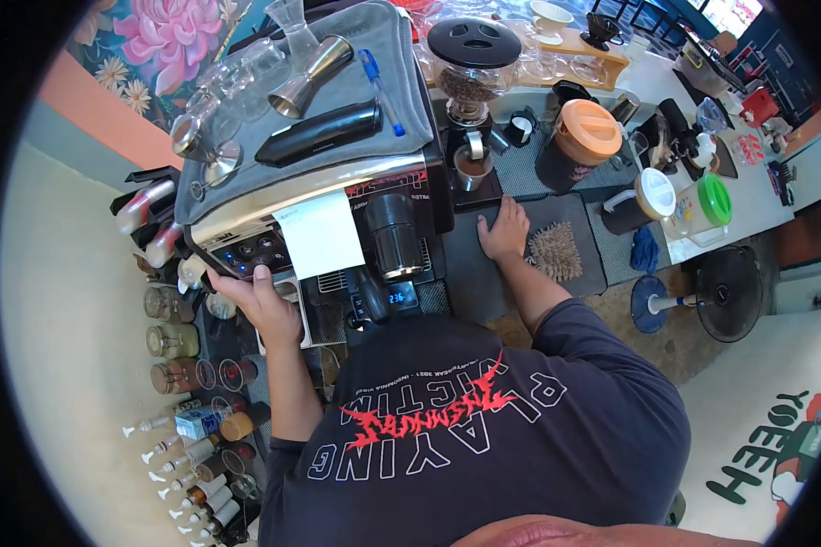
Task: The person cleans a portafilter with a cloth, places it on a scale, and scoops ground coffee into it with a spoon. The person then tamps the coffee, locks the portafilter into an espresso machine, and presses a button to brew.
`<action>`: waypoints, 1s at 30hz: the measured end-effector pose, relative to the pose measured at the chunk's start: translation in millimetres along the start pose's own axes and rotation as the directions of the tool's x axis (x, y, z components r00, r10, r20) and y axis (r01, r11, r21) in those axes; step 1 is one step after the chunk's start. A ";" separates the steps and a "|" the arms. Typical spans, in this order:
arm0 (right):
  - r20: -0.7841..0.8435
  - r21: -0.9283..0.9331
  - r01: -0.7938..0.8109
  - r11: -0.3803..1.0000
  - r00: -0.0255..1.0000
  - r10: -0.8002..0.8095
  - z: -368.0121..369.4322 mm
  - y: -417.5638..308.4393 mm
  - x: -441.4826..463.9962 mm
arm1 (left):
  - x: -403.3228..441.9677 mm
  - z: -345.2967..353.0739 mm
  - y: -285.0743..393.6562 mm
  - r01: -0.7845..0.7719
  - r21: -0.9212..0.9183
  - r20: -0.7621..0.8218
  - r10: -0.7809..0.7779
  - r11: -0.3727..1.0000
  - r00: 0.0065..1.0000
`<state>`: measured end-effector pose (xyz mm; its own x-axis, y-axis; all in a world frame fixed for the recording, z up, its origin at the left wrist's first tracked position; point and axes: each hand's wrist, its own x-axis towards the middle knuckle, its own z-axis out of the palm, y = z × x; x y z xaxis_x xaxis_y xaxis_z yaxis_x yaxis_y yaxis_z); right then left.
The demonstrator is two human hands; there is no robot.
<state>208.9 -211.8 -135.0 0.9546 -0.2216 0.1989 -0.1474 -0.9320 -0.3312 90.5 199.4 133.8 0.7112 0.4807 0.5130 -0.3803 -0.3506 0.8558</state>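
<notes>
My left hand (263, 305) is at the lower front left of an espresso machine (401, 173), beside the button panel (251, 252). Its thumb points up and stands apart from the fingers. Palm down, my right hand (504, 232) rests on a dark mat (470, 264), below the coffee grinder (470, 68) and left of a shaggy beige cloth (555, 251). Neither hand visibly holds anything. A black handle (370, 296) juts out from the machine's front, beside a scale with a lit blue display (398, 297). A white paper sheet (319, 234) hangs on the machine's front.
A grey towel (219, 196) on the machine bears glasses, a metal jigger (310, 77), a black device (319, 134) and a blue pen (380, 91). Lidded jugs, one orange-topped (586, 137), stand at right. Jars (171, 342) and pump bottles line the left; a fan (725, 292) stands right.
</notes>
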 end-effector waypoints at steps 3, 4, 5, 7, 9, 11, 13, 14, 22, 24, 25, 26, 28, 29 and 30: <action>0.020 0.002 -0.017 1.000 1.000 0.017 -1.5 -0.9 0.0 | 0.4 0.7 -1.6 -0.016 -0.005 -0.007 0.016 1.000 1.000; 0.020 -0.001 -0.019 1.000 1.000 0.019 -1.4 -0.5 0.3 | 0.2 1.8 -0.7 -0.012 -0.019 -0.012 0.012 1.000 1.000; 0.021 -0.004 -0.019 1.000 1.000 0.019 -1.7 -0.7 0.5 | 0.0 2.7 0.3 -0.008 -0.032 -0.018 0.007 0.999 1.000; 0.027 -0.001 -0.017 1.000 0.999 0.017 -2.3 -2.0 0.9 | -0.4 4.6 2.4 -0.001 -0.040 -0.020 0.000 0.999 1.000; 0.036 0.013 -0.015 1.000 0.999 0.014 -2.9 -1.7 1.2 | -0.2 5.6 4.0 0.001 -0.028 -0.024 -0.001 1.000 1.000; 0.034 0.003 -0.018 1.000 0.999 0.018 -0.5 -1.3 0.9 | -0.1 5.5 4.7 -0.003 0.000 -0.026 0.003 1.000 1.000; 0.036 0.001 -0.022 1.000 0.999 0.022 -3.0 -3.4 1.3 | -1.5 2.4 0.6 0.017 -0.017 -0.011 -0.017 1.000 1.000; 0.040 0.004 -0.024 1.000 0.999 0.023 -4.6 -3.8 1.6 | -1.8 2.0 0.6 0.024 -0.012 -0.012 -0.024 1.000 1.000; 0.013 -0.020 -0.009 1.000 1.000 0.010 1.6 -1.4 1.4 | -1.3 3.1 4.1 0.004 0.027 -0.003 -0.004 1.000 1.000; -0.001 -0.011 0.007 1.000 1.000 -0.007 2.5 0.4 2.2 | -2.5 0.7 -4.1 0.023 0.019 -0.027 -0.023 1.000 0.999; 0.001 -0.016 0.005 1.000 1.000 -0.005 3.0 -0.1 1.7 | -2.3 0.1 -4.0 0.038 0.010 -0.029 -0.038 0.999 0.999; 0.000 -0.021 0.002 1.000 1.000 -0.002 3.5 -0.8 2.0 | -2.6 1.7 -0.5 0.046 0.025 -0.033 -0.045 0.999 0.998; -0.001 -0.029 -0.008 1.000 1.000 0.008 5.1 -0.6 3.2 | -1.6 4.1 7.1 0.066 -0.041 -0.020 -0.067 0.997 0.998; -0.004 -0.033 -0.004 0.999 1.000 0.004 5.4 0.2 2.6 | -1.1 5.3 9.7 0.066 -0.070 -0.014 -0.067 0.995 0.998; -0.009 -0.036 0.000 0.999 1.000 0.000 4.5 -0.2 2.2 | -0.4 5.1 8.5 0.048 -0.055 -0.017 -0.049 0.997 0.999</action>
<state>212.2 -210.9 -138.6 0.9523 -0.2241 0.2072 -0.1568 -0.9417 -0.2978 90.1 192.2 140.5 0.7186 0.5109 0.4718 -0.3778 -0.2829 0.8816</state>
